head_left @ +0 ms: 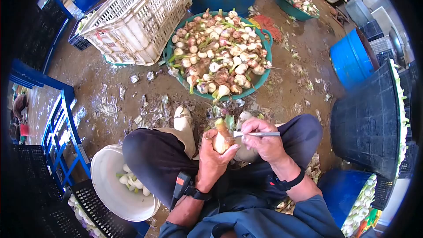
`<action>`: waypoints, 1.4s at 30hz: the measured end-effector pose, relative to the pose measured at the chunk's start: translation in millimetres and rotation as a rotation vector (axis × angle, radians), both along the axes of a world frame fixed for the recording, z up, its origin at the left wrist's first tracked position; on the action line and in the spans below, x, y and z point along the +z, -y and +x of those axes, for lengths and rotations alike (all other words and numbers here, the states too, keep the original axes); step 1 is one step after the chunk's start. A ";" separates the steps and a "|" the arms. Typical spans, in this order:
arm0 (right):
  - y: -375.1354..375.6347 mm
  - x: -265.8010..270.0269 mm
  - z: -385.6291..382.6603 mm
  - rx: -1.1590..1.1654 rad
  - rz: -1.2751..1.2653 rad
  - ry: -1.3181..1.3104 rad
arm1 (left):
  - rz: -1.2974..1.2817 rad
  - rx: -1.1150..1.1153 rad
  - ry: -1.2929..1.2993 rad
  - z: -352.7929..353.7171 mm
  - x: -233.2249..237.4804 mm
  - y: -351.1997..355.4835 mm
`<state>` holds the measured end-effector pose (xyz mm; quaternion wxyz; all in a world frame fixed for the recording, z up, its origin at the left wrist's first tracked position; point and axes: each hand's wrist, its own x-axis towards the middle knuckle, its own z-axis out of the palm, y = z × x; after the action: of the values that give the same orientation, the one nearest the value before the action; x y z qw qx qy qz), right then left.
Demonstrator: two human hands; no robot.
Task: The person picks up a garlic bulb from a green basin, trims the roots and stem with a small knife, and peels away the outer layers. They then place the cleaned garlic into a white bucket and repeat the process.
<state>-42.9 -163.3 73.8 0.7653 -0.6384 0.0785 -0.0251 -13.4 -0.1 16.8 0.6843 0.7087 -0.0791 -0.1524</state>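
A brownish bulb with a short green stem (221,140) is held upright in my left hand (211,155), fingers closed round its base. My right hand (263,141) grips a thin metal tool (263,134), whose left tip is at the bulb's side. Beyond my hands, a wide green tub (265,77) on the floor is heaped with bulbs (220,55), some pale, some brown and dirty. To the left of my knee, a white bucket (104,180) holds several peeled white bulbs (132,180).
White plastic crates (136,22) stand at the upper left, near a blue metal frame (66,101). A large black tub (365,121) and blue barrels (352,57) are at the right. Another green basin (296,12) sits farther back. Peelings litter the wet floor.
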 end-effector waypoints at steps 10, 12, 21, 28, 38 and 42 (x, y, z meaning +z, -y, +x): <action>-8.9 -2.8 5.8 0.114 -0.039 0.051 | -0.124 -0.061 -0.075 -5.3 5.7 -1.9; -6.4 -3.1 1.3 0.097 0.041 0.028 | -0.333 -0.058 -0.232 -9.8 9.8 0.3; -0.1 -8.2 -14.4 -0.030 0.027 -0.026 | -0.357 -0.022 -0.297 -12.8 10.0 9.0; 26.3 -28.5 -35.2 -0.338 0.200 -0.180 | -0.382 0.254 -0.337 5.4 0.3 -7.4; -10.1 -28.6 -4.8 -0.115 -0.551 -0.004 | 0.142 0.014 0.413 2.3 25.1 -0.1; -15.4 -38.0 -1.0 0.021 -0.325 -0.148 | 0.206 -0.042 0.453 -0.1 27.7 1.4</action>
<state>-43.9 -147.9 35.8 0.6442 -0.7548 0.1227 0.0177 -13.5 -1.5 44.5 0.5700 0.7890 -0.2292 -0.0113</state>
